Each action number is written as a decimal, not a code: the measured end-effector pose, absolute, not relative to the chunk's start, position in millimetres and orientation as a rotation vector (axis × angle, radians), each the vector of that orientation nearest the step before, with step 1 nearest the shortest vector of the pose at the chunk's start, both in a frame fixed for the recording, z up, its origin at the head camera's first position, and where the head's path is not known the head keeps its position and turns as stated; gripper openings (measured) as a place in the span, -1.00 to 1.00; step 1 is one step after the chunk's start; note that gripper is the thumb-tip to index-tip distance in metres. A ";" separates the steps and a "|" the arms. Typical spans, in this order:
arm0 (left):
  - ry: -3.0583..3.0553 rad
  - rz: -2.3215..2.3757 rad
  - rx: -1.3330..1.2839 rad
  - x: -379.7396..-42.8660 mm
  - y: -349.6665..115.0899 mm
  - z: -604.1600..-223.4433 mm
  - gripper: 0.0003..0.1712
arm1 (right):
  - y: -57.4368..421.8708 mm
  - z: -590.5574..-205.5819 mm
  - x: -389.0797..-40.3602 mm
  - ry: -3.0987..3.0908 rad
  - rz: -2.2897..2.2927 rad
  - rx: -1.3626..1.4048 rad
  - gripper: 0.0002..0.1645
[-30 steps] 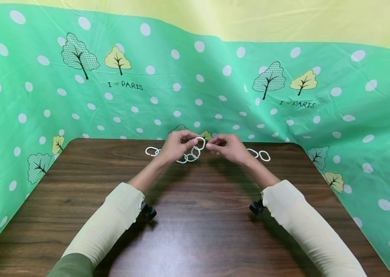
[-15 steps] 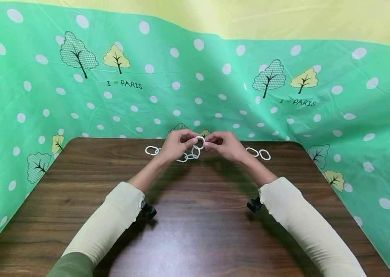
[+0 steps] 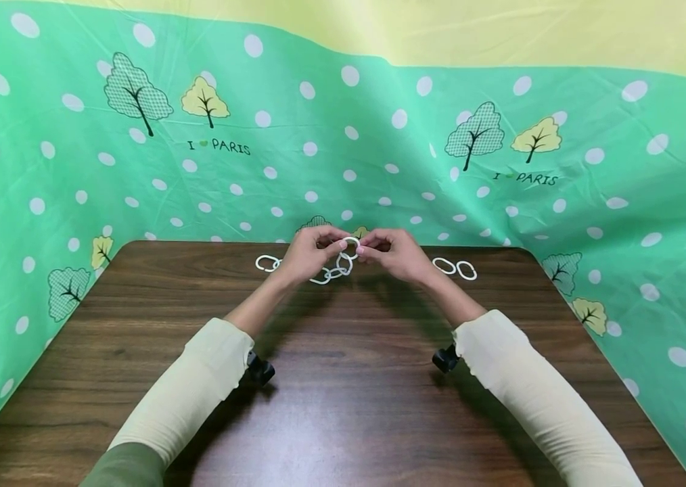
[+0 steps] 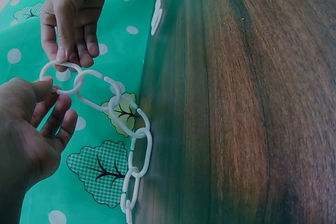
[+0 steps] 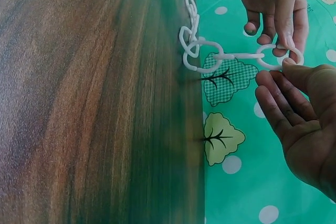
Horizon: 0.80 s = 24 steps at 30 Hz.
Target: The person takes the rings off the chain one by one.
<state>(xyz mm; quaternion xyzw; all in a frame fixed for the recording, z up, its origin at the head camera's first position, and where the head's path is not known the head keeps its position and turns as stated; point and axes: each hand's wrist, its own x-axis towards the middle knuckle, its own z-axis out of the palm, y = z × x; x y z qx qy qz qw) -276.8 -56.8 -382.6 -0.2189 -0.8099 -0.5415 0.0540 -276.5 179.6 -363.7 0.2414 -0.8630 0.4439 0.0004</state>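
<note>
A chain of white oval plastic links (image 4: 149, 153) hangs from the raised hands down to the table. Between its thumb and fingers, my left hand (image 3: 309, 256) pinches the end link (image 4: 67, 92). My right hand (image 3: 400, 256) pinches the same link from the right side, thumb and index fingertip on its edge. In the right wrist view the end link (image 5: 270, 67) threads through its neighbour. Past my left wrist, more of the chain (image 3: 266, 256) lies on the table, partly hidden by that hand.
Two loose white links (image 3: 444, 273) lie side by side on the table, right of my right hand. The dark wooden table (image 3: 343, 379) ends just behind the hands, against a green dotted cloth (image 3: 349, 155). Each wrist carries a small black camera (image 3: 445, 360).
My right hand has moved left and now holds the end link, from which it stood apart a second ago. The left hand has stayed nearly in place, still pinching that link.
</note>
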 end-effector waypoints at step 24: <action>-2.481 -1.688 -0.612 -274.1 -61.4 -387.2 -0.77 | 178.0 -367.6 -278.2 -2.675 1.500 0.710 -0.81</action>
